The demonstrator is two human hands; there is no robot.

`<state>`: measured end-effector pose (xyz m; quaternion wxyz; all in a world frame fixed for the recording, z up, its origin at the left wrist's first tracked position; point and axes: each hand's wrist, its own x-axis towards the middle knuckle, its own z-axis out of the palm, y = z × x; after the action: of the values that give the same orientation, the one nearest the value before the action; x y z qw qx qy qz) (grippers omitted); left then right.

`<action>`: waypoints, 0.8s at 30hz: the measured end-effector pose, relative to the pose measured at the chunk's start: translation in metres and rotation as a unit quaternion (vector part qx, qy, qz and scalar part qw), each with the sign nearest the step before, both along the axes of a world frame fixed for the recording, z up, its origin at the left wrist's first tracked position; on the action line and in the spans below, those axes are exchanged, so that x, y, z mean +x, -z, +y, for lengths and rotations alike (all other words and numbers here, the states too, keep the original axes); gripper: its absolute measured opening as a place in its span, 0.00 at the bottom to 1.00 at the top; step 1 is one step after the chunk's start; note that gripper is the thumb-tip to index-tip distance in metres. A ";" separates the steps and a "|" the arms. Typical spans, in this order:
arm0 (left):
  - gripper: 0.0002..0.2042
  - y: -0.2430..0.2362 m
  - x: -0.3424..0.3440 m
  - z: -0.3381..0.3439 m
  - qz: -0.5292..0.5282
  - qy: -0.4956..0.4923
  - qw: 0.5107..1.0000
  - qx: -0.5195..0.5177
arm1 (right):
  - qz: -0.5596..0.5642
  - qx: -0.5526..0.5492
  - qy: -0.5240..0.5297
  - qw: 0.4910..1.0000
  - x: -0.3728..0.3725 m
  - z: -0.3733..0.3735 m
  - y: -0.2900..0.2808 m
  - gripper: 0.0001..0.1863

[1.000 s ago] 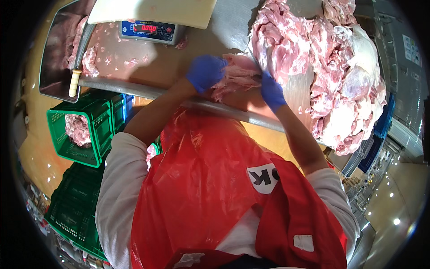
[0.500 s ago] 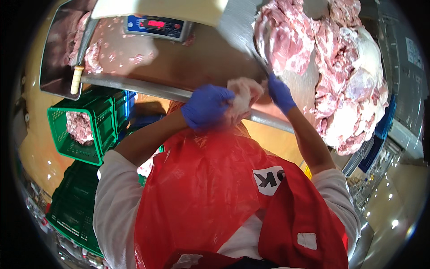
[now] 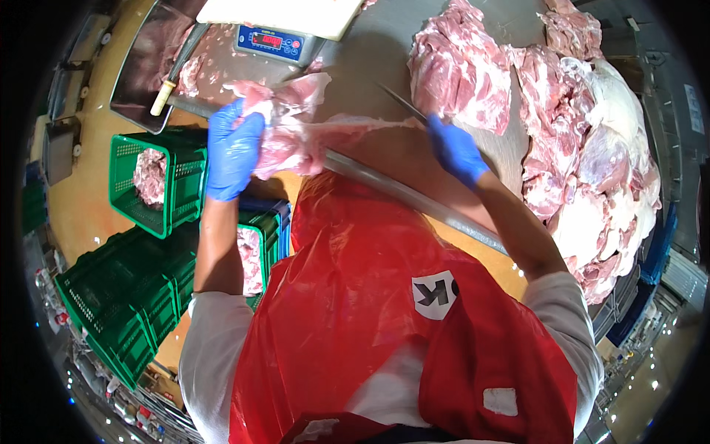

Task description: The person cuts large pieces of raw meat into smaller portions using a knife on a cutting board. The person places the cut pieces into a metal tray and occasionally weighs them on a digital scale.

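Note:
My left hand [image 3: 234, 159], in a blue glove, grips a floppy piece of pale pink meat [image 3: 288, 144] over the steel table's front edge, left of centre. A thin strip of it trails rightward toward my right hand [image 3: 455, 152]. That gloved hand is closed around a knife, its slim blade [image 3: 399, 100] pointing up and left over the steel. Just behind it lies a large cut of meat [image 3: 458, 70], with a long pile of meat and pale fat [image 3: 584, 170] along the table's right.
A scale [image 3: 270, 43] sits under a cream board [image 3: 281, 10] at the back. A steel tray [image 3: 133, 74] and a wooden-handled tool [image 3: 164, 96] lie at the left end. Green crates [image 3: 118, 170], some holding meat, stand on the floor below at left.
My left hand has pulled the meat from the middle first toward my body, then left over the crates, raising it. My right hand still holds the knife beside the pile. The view has shifted slightly.

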<state>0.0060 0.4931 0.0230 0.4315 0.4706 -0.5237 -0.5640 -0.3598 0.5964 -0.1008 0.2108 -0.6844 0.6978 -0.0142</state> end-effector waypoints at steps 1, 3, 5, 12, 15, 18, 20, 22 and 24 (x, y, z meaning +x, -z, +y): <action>0.10 -0.004 0.008 0.005 -0.027 0.000 0.999 -0.034 | -0.010 0.011 0.007 1.000 0.001 -0.003 0.010 0.12; 0.09 -0.042 0.004 0.018 -0.049 -0.023 0.999 -0.009 | -0.017 0.053 0.016 0.998 -0.005 -0.002 0.020 0.12; 0.07 -0.064 0.013 0.025 -0.023 -0.029 0.999 0.011 | 0.032 0.062 -0.057 0.996 -0.038 0.019 -0.012 0.12; 0.10 -0.117 -0.015 0.079 -0.058 -0.034 0.997 -0.038 | 0.025 -0.017 -0.133 0.991 -0.072 0.048 -0.020 0.10; 0.10 -0.131 -0.009 0.075 -0.085 0.006 0.996 -0.037 | -0.041 -0.073 -0.128 0.988 -0.023 0.002 0.013 0.12; 0.10 -0.142 -0.016 0.066 -0.054 -0.026 0.994 -0.091 | -0.020 -0.025 -0.115 0.993 -0.012 -0.020 0.011 0.15; 0.10 -0.151 -0.012 0.067 -0.062 -0.099 0.990 -0.079 | -0.014 0.035 -0.127 0.991 -0.023 -0.018 -0.015 0.15; 0.11 -0.145 0.009 0.070 -0.068 -0.100 0.990 -0.078 | 0.003 0.050 -0.178 0.983 -0.060 0.013 -0.054 0.15; 0.11 -0.137 0.029 0.071 -0.070 -0.095 0.990 -0.077 | 0.032 0.051 -0.202 0.977 -0.077 0.023 -0.061 0.15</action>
<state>0.0350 0.5640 0.1601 0.4805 0.5217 -0.5472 -0.4444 -0.4368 0.6198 -0.0400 0.2218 -0.7999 0.5510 0.0864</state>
